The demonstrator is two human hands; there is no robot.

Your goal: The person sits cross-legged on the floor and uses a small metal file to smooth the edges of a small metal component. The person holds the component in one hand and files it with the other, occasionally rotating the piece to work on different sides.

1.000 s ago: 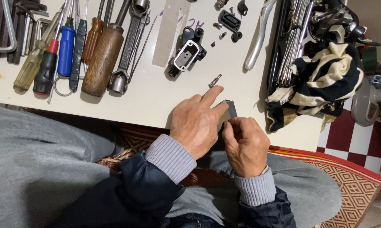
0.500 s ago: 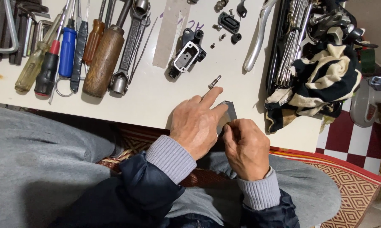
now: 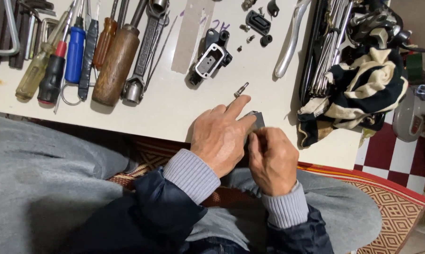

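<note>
We start at our left hand (image 3: 222, 136), which lies knuckles up at the near edge of the white table (image 3: 174, 113), its fingers curled around one side of a small dark grey piece (image 3: 256, 120) and its forefinger stretched out straight, pointing away from us. Our right hand (image 3: 271, 159) sits just beside it, touching it, thumb and fingertips pinched against the same piece from the right. So both hands are closed on that one thing, which sits between them at the table's edge, mostly hidden; only a flat dark corner shows above the fingers, and we cannot tell its whole shape or how its long side runs.

Just beyond the tip of the left forefinger, near but not touching, lies a small metal bolt (image 3: 241, 89). Its long axis runs slantwise, up and to the right, roughly in line with that finger. The left hand is plainly the nearer of the two to it.

Farther out sits a black housing with a pale rectangular opening (image 3: 210, 60), with small black parts and screws (image 3: 258, 23) beyond it. To the left lie a wooden-handled tool (image 3: 115, 63), a wrench (image 3: 141, 51) and screwdrivers (image 3: 57, 61). To the right are a silver lever (image 3: 291, 40) and a striped cloth (image 3: 363, 89).
</note>
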